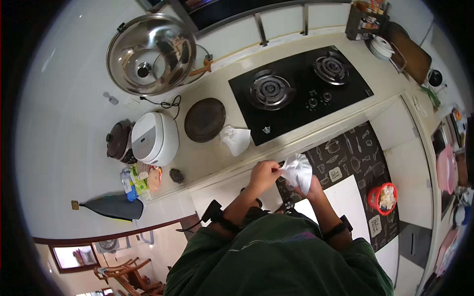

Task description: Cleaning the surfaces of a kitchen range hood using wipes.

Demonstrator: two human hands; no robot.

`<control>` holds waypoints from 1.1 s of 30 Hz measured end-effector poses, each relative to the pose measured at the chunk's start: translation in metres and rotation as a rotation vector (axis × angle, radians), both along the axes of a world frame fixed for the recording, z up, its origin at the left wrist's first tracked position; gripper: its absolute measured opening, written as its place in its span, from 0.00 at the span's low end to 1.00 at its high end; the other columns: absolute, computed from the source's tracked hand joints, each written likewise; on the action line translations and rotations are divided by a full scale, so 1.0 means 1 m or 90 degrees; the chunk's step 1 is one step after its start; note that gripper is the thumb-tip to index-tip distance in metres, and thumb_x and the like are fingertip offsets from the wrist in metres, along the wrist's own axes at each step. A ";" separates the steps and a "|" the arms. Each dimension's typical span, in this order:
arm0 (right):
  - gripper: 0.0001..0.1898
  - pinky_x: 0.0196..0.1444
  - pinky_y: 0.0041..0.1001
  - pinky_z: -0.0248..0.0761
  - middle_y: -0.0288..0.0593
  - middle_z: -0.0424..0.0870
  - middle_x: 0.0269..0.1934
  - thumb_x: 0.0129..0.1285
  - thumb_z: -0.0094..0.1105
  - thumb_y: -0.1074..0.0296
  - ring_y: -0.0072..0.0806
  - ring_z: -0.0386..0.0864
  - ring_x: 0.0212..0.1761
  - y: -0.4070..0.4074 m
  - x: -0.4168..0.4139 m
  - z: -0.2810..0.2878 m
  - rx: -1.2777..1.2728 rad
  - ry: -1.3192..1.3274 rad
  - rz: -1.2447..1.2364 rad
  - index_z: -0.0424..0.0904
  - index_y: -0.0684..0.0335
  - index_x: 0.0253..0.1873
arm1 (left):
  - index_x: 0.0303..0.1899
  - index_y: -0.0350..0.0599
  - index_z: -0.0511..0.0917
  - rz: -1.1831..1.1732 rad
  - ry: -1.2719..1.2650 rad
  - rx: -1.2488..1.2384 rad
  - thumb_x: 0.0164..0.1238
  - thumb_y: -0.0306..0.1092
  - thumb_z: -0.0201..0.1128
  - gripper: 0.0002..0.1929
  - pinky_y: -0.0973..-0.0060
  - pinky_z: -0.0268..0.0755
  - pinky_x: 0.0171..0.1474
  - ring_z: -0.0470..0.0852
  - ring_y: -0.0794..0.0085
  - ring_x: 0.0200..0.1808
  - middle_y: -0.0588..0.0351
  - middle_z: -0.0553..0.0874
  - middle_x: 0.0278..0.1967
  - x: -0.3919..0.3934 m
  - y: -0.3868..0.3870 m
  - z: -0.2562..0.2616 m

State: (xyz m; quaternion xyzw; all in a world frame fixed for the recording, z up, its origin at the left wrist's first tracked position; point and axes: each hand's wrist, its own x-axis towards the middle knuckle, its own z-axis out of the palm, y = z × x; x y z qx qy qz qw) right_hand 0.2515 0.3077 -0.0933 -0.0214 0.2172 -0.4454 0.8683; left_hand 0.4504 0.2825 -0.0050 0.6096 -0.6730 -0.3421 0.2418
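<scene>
Both hands hold a crumpled white sheet, paper or cloth, in front of my body, over the floor before the counter. My left hand pinches its left edge between thumb and fingers. Underneath and on the right, my right hand grips the sheet, which partly covers its fingers. A second crumpled white sheet lies on the counter, between a round dark lid or plate and the black gas cooktop. No flame shows on its two burners.
A white rice cooker and a dark lidded pot stand at the counter's left. Near them lie packages and a dark scrubber. A shiny metal lid hangs on the wall. A red bin stands on a patterned mat.
</scene>
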 end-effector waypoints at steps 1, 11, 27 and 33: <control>0.18 0.52 0.39 0.79 0.46 0.80 0.55 0.72 0.50 0.65 0.39 0.82 0.52 -0.005 0.005 -0.001 -0.001 0.001 0.012 0.72 0.60 0.63 | 0.34 0.36 0.84 -0.009 0.033 0.035 0.57 0.34 0.72 0.11 0.72 0.76 0.34 0.86 0.65 0.28 0.49 0.86 0.26 0.011 -0.001 -0.006; 0.21 0.54 0.29 0.77 0.39 0.80 0.49 0.60 0.67 0.71 0.29 0.79 0.51 -0.040 0.064 -0.021 -0.174 0.298 0.243 0.75 0.58 0.58 | 0.39 0.39 0.83 -0.058 0.156 0.115 0.53 0.38 0.74 0.15 0.71 0.77 0.40 0.86 0.63 0.34 0.50 0.87 0.33 0.089 -0.026 -0.054; 0.15 0.58 0.41 0.75 0.44 0.82 0.53 0.71 0.52 0.68 0.38 0.81 0.54 -0.064 0.104 0.062 -0.231 0.245 0.099 0.74 0.61 0.60 | 0.44 0.40 0.85 0.296 0.130 0.115 0.54 0.32 0.70 0.15 0.65 0.77 0.50 0.85 0.60 0.42 0.46 0.85 0.39 0.269 -0.083 -0.199; 0.17 0.58 0.29 0.76 0.39 0.81 0.56 0.73 0.50 0.66 0.30 0.81 0.55 -0.082 0.129 0.025 -0.082 -0.005 0.068 0.72 0.60 0.63 | 0.37 0.40 0.87 0.254 -0.099 -0.083 0.50 0.23 0.60 0.12 0.62 0.77 0.44 0.85 0.58 0.37 0.48 0.86 0.33 0.387 -0.023 -0.142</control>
